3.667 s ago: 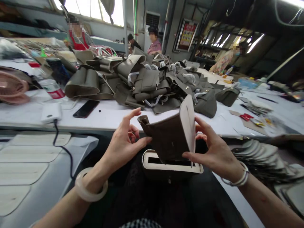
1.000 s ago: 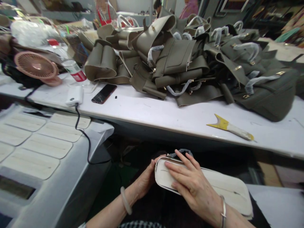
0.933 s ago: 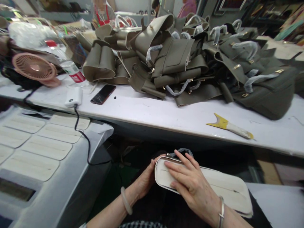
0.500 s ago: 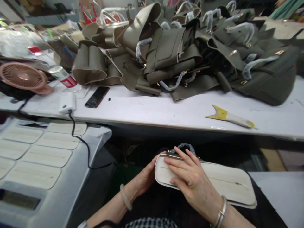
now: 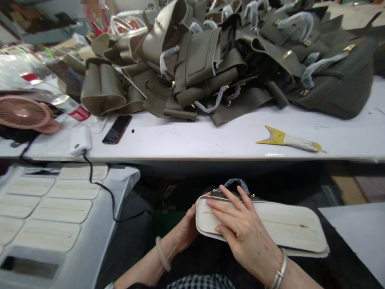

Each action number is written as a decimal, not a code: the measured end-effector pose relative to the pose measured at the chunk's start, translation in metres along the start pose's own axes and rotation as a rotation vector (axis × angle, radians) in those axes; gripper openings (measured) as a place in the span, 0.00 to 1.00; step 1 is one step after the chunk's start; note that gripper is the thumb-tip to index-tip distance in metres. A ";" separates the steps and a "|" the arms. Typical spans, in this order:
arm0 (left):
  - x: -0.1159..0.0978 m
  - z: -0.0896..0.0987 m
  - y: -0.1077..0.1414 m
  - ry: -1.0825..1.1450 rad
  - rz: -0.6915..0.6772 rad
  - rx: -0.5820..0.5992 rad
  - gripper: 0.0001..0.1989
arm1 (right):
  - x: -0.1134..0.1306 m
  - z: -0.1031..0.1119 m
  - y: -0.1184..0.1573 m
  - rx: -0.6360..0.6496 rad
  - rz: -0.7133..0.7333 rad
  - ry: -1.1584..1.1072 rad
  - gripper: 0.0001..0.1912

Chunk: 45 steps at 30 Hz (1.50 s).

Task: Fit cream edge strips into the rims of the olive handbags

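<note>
A long cream panel with rounded corners (image 5: 285,224) lies tilted over the lap, a dark slit line along its middle. Behind its upper edge shows a dark bag part with a plastic-wrapped handle (image 5: 237,184). My left hand (image 5: 188,228) grips the panel's left end, its fingers partly hidden behind the edge. Across the panel's left part, my right hand (image 5: 243,228) rests with its fingers spread on the cream surface.
Olive bag pieces (image 5: 195,60) are heaped on the white table (image 5: 180,140). In front of them lie a yellow forked tool (image 5: 285,138), a phone (image 5: 117,129) and a white device (image 5: 80,140). A pink fan (image 5: 25,112) stands left, above cream panels (image 5: 61,205).
The view has shifted slightly, so the heap and tools sit a little further left. Both hands keep the same places on the panel.
</note>
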State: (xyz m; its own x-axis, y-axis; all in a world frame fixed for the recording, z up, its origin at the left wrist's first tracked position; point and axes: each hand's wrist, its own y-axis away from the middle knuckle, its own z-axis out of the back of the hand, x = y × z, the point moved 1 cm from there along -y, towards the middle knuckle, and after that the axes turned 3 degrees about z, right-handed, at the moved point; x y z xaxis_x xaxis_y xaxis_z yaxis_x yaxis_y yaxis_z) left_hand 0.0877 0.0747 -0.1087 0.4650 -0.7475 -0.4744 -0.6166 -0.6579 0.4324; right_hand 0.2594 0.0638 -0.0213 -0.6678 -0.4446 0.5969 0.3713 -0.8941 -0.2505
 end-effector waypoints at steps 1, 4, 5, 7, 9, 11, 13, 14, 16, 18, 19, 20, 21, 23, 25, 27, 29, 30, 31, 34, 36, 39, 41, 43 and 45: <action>0.000 0.000 0.000 -0.004 -0.001 -0.005 0.34 | 0.000 0.000 0.000 0.004 -0.004 0.002 0.18; -0.003 0.001 0.002 -0.028 0.003 0.001 0.34 | -0.001 -0.001 0.002 0.023 -0.021 0.007 0.21; -0.005 0.001 0.002 -0.038 0.011 0.011 0.33 | -0.001 0.000 0.002 0.029 -0.025 0.007 0.21; -0.008 0.001 0.004 -0.059 0.035 0.036 0.32 | -0.002 0.000 0.002 0.039 -0.027 0.011 0.22; -0.011 0.002 0.005 -0.073 0.055 0.054 0.31 | -0.002 0.001 0.002 0.046 -0.021 0.017 0.22; -0.013 0.002 0.006 -0.076 0.062 0.062 0.31 | -0.002 0.001 0.002 0.054 -0.016 0.023 0.22; -0.014 0.002 0.007 -0.075 0.065 0.058 0.31 | -0.002 0.001 0.002 0.062 -0.016 0.031 0.22; -0.014 0.002 0.007 -0.076 0.067 0.052 0.31 | -0.002 0.001 0.002 0.065 -0.018 0.035 0.22; -0.015 0.001 0.009 -0.084 0.071 0.038 0.31 | -0.002 0.001 0.003 0.067 -0.013 0.040 0.22; -0.015 0.000 0.010 -0.093 0.076 0.032 0.29 | -0.002 0.001 0.003 0.066 -0.005 0.043 0.21; -0.015 -0.001 0.011 -0.095 0.077 0.030 0.28 | -0.002 0.001 0.003 0.065 -0.002 0.043 0.21; -0.014 -0.001 0.012 -0.095 0.072 0.026 0.27 | -0.002 0.001 0.003 0.063 0.000 0.043 0.20; -0.013 -0.002 0.012 -0.094 0.062 0.017 0.26 | -0.001 0.002 0.003 0.065 0.003 0.042 0.20; -0.009 -0.004 0.014 -0.081 0.035 -0.022 0.25 | -0.001 0.002 0.003 0.067 0.004 0.035 0.20; -0.005 -0.006 0.016 -0.065 0.023 -0.066 0.24 | -0.001 0.003 0.002 0.061 0.001 0.028 0.20; -0.001 -0.009 0.016 -0.055 0.017 -0.105 0.25 | 0.000 0.003 0.001 0.044 0.002 0.029 0.20; 0.001 -0.012 0.016 -0.061 -0.004 -0.137 0.25 | 0.000 0.004 0.002 0.034 0.010 0.038 0.20; 0.001 -0.014 0.016 -0.070 -0.018 -0.149 0.24 | -0.001 0.004 0.002 0.034 0.016 0.042 0.20; 0.000 -0.016 0.015 -0.083 -0.029 -0.158 0.23 | -0.001 0.004 0.002 0.038 0.022 0.046 0.20; -0.004 -0.021 0.013 -0.136 -0.068 -0.176 0.20 | -0.004 0.003 0.003 0.058 0.032 0.053 0.21; -0.006 -0.024 0.011 -0.173 -0.102 -0.190 0.19 | -0.006 0.004 0.003 0.069 0.037 0.047 0.21; -0.007 -0.027 0.007 -0.226 -0.133 -0.198 0.21 | -0.007 0.004 0.003 0.063 0.032 0.027 0.21; -0.007 -0.028 0.005 -0.239 -0.136 -0.201 0.22 | -0.006 0.005 0.002 0.055 0.027 0.021 0.22; -0.007 -0.029 0.006 -0.221 -0.134 -0.203 0.23 | -0.004 0.005 0.002 0.053 0.026 0.024 0.22; -0.008 -0.029 0.008 -0.187 -0.109 -0.192 0.22 | -0.002 0.005 0.001 0.050 0.022 0.036 0.22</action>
State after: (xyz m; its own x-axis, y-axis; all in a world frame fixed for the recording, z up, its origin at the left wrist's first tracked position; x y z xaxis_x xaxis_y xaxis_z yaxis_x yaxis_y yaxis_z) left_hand 0.0973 0.0729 -0.0790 0.3856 -0.6534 -0.6514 -0.4297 -0.7520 0.4999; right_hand 0.2643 0.0643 -0.0188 -0.6816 -0.4667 0.5636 0.4174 -0.8806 -0.2245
